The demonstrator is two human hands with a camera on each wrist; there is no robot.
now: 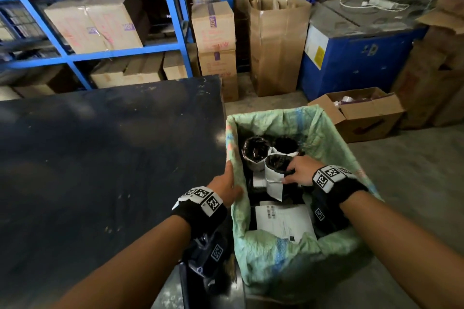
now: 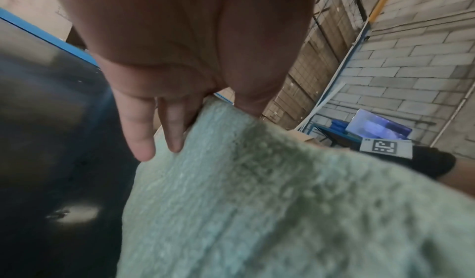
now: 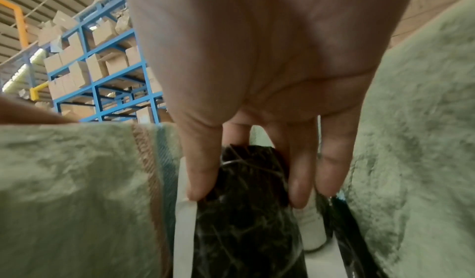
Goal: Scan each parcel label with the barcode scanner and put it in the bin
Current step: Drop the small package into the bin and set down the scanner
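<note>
The bin [image 1: 276, 266] is a box lined with a green woven sack [image 2: 257, 201], standing right of the table. My left hand [image 1: 229, 178] holds its left rim, fingers [image 2: 144, 140] outside and thumb inside. My right hand [image 1: 288, 170] reaches into the bin and grips a black plastic parcel [image 1: 275, 165] wrapped in a white label. In the right wrist view thumb and fingers [image 3: 298, 191] clasp the parcel [image 3: 244, 231] between the sack walls [image 3: 64, 170]. Another black parcel [image 1: 253, 149] and a flat parcel with a barcode label [image 1: 283, 221] lie inside. No scanner shows.
A dark table [image 1: 100, 170] fills the left. Blue shelving [image 1: 75, 57] with cartons stands behind it. On the floor beyond the bin are an open cardboard box [image 1: 364, 118], a tall carton [image 1: 276, 45] and a blue machine [image 1: 351, 63].
</note>
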